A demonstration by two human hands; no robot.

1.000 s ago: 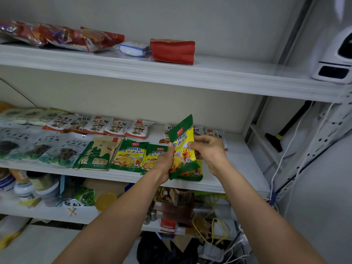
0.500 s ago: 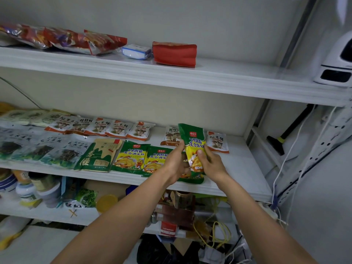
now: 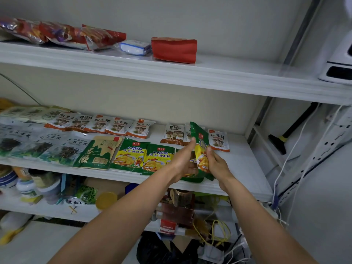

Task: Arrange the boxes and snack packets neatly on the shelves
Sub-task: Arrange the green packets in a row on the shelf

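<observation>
A green and yellow seasoning packet (image 3: 200,149) stands on edge over the middle shelf (image 3: 245,168), pinched between my left hand (image 3: 183,161) and my right hand (image 3: 216,161). Under them lies another packet of the same kind (image 3: 192,178), mostly hidden. To the left, two matching green-yellow packets (image 3: 144,157) lie flat in a row beside a green and tan packet (image 3: 97,152). A row of small orange-edged mushroom packets (image 3: 106,125) runs along the back, with one (image 3: 218,140) just right of the held packet.
The top shelf (image 3: 171,75) carries red snack bags (image 3: 62,35), a small white-blue pack (image 3: 134,47) and a red pouch (image 3: 174,50). Jars (image 3: 28,185) stand on the lower shelf. Cables (image 3: 282,168) hang at the right, by a white appliance (image 3: 341,60).
Both hands have carried the green-yellow packet down and to the right, from tilted in front of the shelf to on edge over the shelf's right part.
</observation>
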